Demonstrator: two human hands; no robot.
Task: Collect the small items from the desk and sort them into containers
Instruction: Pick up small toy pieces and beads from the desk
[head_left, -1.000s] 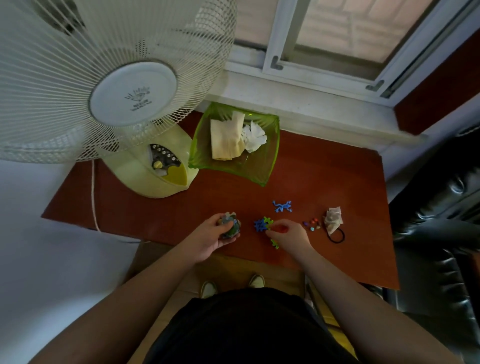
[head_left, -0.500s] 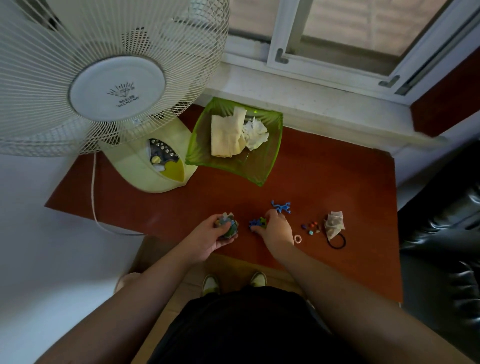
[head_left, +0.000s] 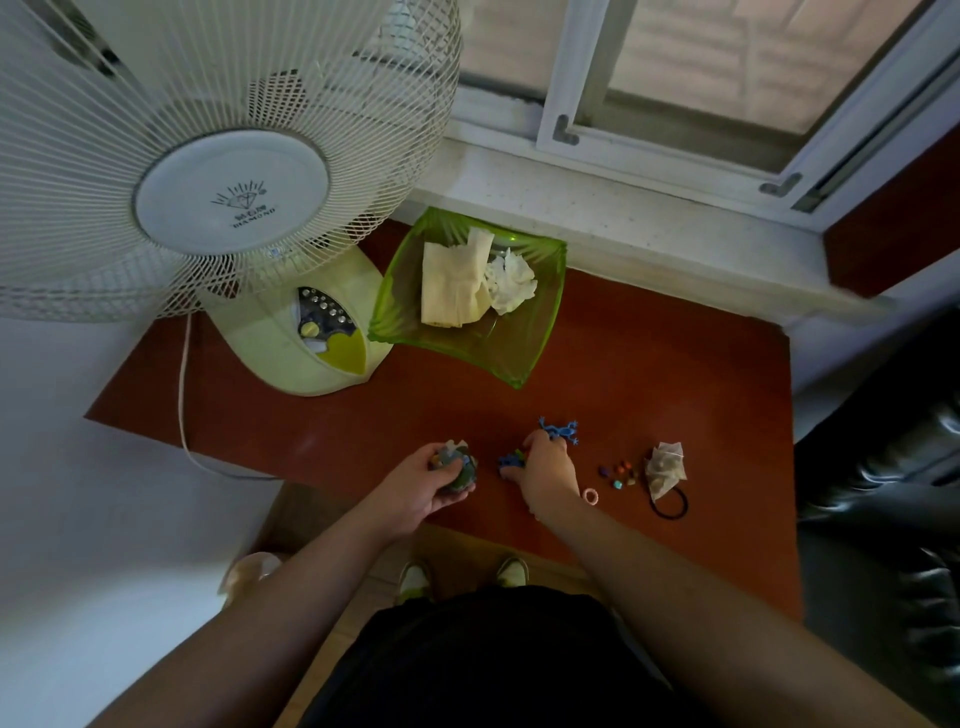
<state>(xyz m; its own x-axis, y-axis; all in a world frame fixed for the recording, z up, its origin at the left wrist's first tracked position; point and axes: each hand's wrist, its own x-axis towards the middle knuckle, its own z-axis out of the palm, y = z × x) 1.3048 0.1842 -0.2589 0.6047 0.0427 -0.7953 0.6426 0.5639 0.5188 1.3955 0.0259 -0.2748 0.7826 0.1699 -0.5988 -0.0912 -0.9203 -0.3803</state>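
My left hand (head_left: 427, 486) is closed around a small round container (head_left: 457, 465) with bits of toys in it, near the desk's front edge. My right hand (head_left: 545, 470) rests on the desk just right of it, fingers curled over small blue and green toy pieces (head_left: 510, 459). A blue toy lizard (head_left: 560, 429) lies right beyond its fingertips. Further right lie several coloured beads (head_left: 617, 474), a pink ring (head_left: 590, 495), a crumpled paper scrap (head_left: 665, 463) and a black hair tie (head_left: 670, 505). A green glass dish (head_left: 535, 332) with folded cloth and tissue stands at the back.
A large table fan (head_left: 228, 197) with a pale green base (head_left: 306, 338) fills the left of the red-brown desk (head_left: 649, 374); its cord (head_left: 182, 405) hangs over the front left edge. A window sill runs behind. A black leather seat (head_left: 883, 493) stands at the right.
My right hand has slid left and forward over the blue and green pieces, uncovering the pink ring. The left hand has kept its hold on the container.
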